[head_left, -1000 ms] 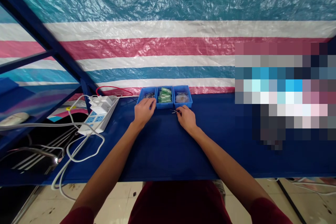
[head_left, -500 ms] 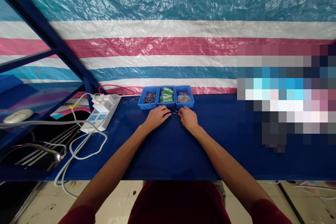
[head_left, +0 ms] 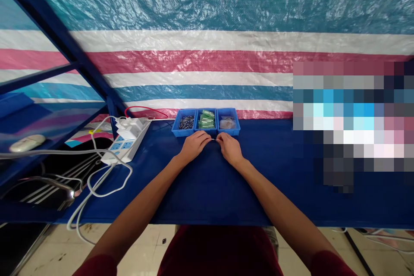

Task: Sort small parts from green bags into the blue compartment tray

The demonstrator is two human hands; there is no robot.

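Observation:
My left hand (head_left: 195, 145) and my right hand (head_left: 230, 146) meet just in front of a row of blue plastic bins on a blue tabletop (head_left: 207, 189). Between their fingertips is a tiny thin metal piece (head_left: 214, 139), apparently pinched by both hands; the fingers hide most of it. Behind the hands, the left bin (head_left: 176, 127) holds dark metal pins (head_left: 186, 123). Green packets (head_left: 206, 119) fill the middle bin, and a clear plastic bag (head_left: 227, 123) lies in the right bin.
A white power strip (head_left: 127, 145) with white plugs and tangled white cables lies to the left. A computer mouse (head_left: 27, 142) sits on a shelf beyond a blue frame bar (head_left: 61, 36). A striped tarpaulin (head_left: 207, 58) hangs behind the table.
My left hand has moved right, away from the bins, and now meets my right hand at the metal piece. My right hand has shifted only slightly. The view has tipped a little upward.

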